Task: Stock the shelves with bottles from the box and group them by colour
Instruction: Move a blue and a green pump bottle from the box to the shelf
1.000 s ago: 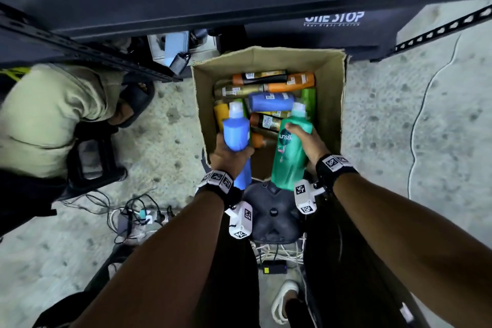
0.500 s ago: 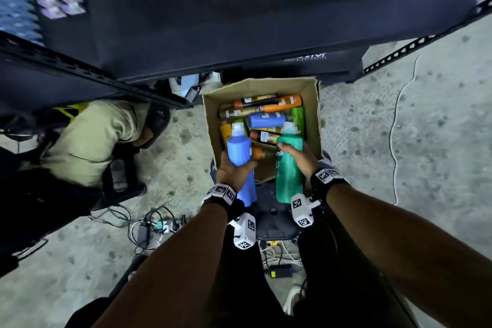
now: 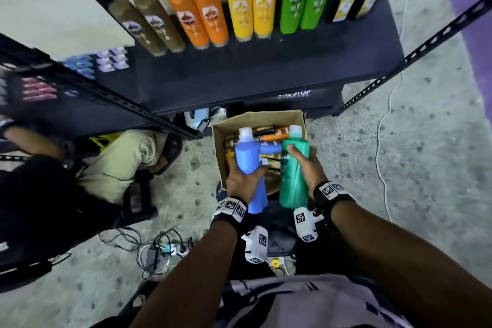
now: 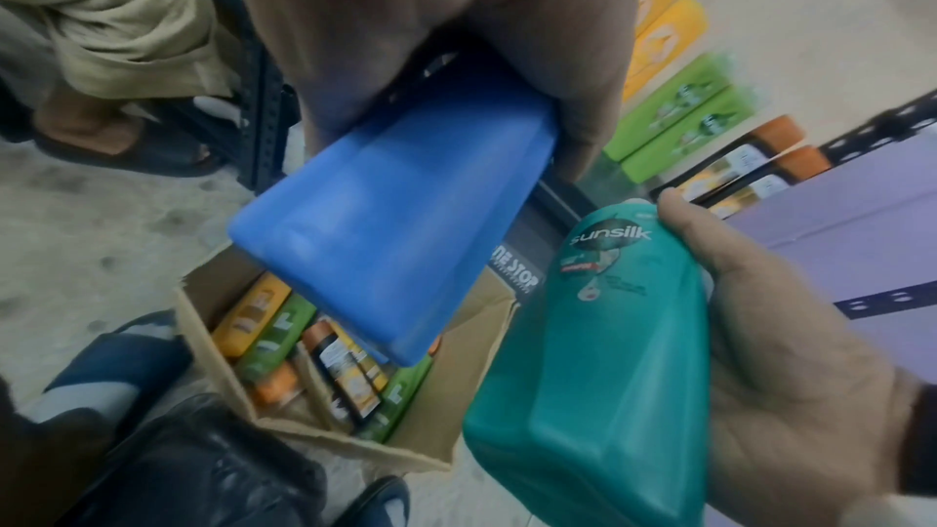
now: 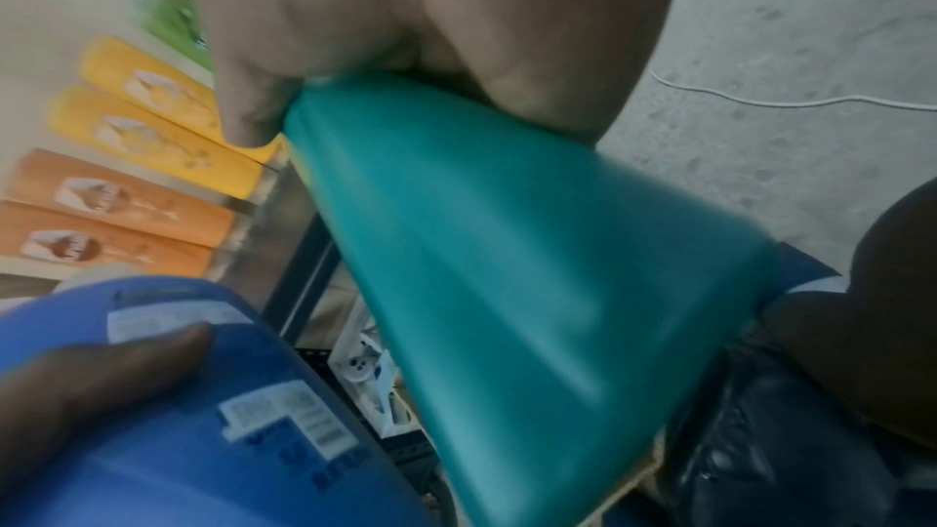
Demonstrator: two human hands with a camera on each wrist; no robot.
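Two bottles now higher above box [image 3: 257, 121] than second ago: we grip blue bottle [image 3: 247, 157] in left hand [image 3: 241, 181], teal bottle [image 3: 294, 170] in right hand [image 3: 310, 168]. Shelf [image 3: 266, 66] newly in view, colour pairs standing; we judge placing next.

Dark shelf [image 3: 266, 69] carrying upright colour-paired bottles [image 3: 241, 5], cardboard box [image 3: 221, 152] on speckled floor [image 3: 399, 168]

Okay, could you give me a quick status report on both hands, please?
Left hand grips blue bottle. Right hand grips teal bottle. Both above the box, shelf front bare. Nothing in the way.
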